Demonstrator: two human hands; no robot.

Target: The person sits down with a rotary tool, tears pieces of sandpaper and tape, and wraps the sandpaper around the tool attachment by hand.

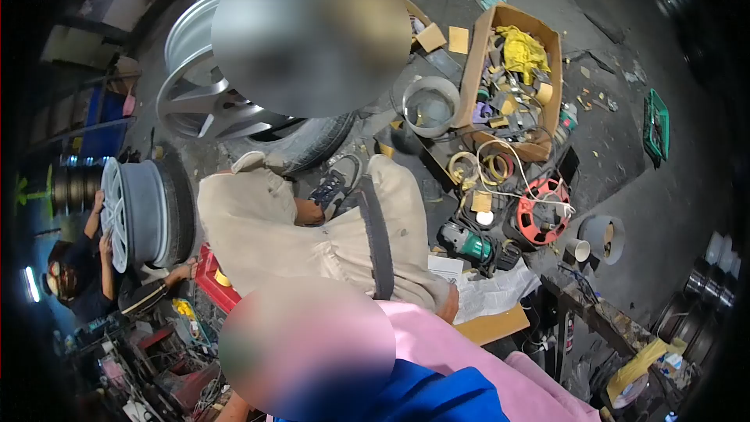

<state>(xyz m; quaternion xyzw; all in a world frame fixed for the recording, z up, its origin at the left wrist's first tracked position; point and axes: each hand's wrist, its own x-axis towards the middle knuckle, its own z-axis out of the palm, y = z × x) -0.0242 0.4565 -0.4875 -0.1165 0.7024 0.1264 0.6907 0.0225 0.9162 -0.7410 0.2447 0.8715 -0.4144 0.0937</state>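
Legs in beige trousers [312, 258] are bent in the middle of the view, with a dark sneaker [334, 187] between them. A patch of skin [449, 305] shows at the trouser edge beside a crumpled newspaper [496, 293]; it may be my right hand, but no fingers can be made out. A bit of bare arm [234, 409] shows at the bottom edge, its hand out of sight. Blue cloth [441, 395] and pink cloth [469, 348] lie below. Nearby are a green angle grinder [469, 242] and a red cable reel [541, 211].
A cardboard box [553, 82] holds tools and a yellow cloth. A grey bucket [431, 105] stands beside it. Alloy wheels [187, 101] and a tire [324, 141] are ahead. At left, another person [86, 277] touches an upright wheel [141, 211] near a red case [216, 281].
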